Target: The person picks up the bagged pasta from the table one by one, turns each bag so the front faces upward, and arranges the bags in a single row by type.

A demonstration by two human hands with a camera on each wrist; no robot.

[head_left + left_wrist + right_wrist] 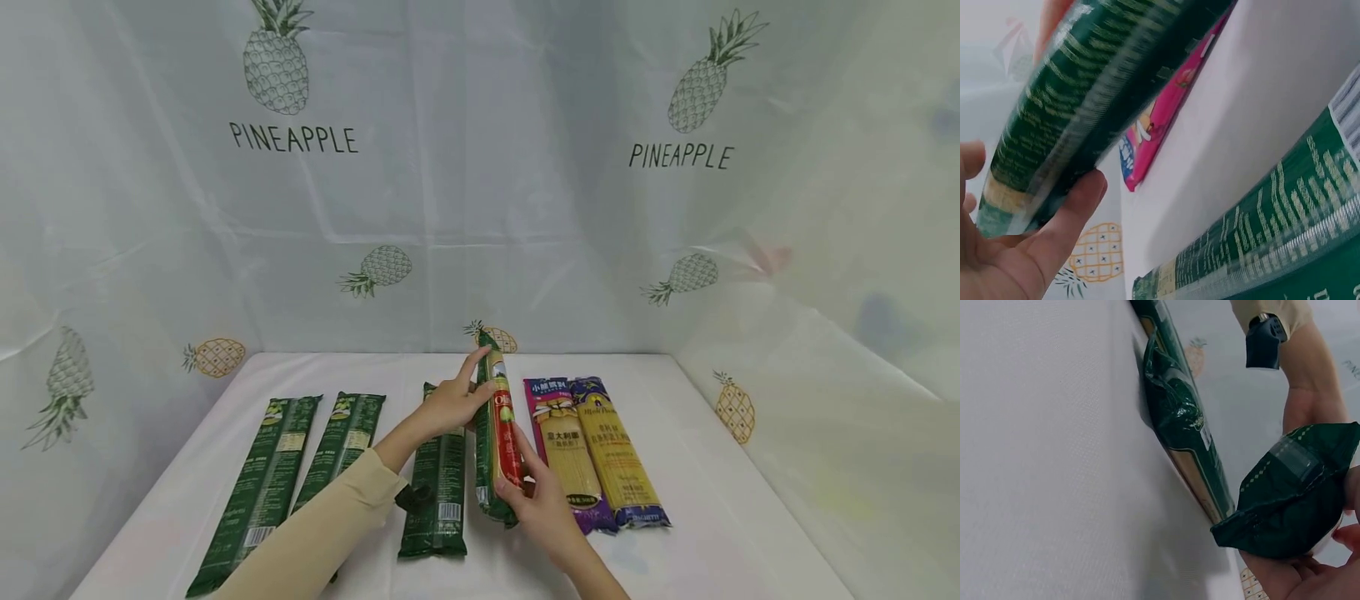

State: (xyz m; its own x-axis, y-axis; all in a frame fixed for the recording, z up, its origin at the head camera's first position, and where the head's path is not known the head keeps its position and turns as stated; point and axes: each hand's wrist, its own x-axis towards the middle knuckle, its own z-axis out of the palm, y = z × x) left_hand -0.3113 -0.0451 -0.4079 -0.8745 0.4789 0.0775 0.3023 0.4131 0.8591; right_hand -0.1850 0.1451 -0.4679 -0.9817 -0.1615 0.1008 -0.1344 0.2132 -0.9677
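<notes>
A green spaghetti packet [495, 425] with a red and yellow front is held tilted above the white table. My left hand [452, 406] grips its upper part, thumb and fingers on either side, as the left wrist view also shows. Lower down, my right hand [542, 502] holds the packet near its bottom end. The right wrist view shows the packet's folded green end [1291, 494] beside the right fingers. Just left of it, another green packet [437, 492] lies flat with its barcode up, partly behind the left forearm.
Two more green packets [258, 492] [341, 442] lie at the left, one partly covered by my sleeve. At the right lie a pink-and-purple pasta packet [567, 450] and a yellow-and-blue pasta packet [617, 450], side by side. A pineapple-print curtain [465, 192] hangs behind the table [720, 500].
</notes>
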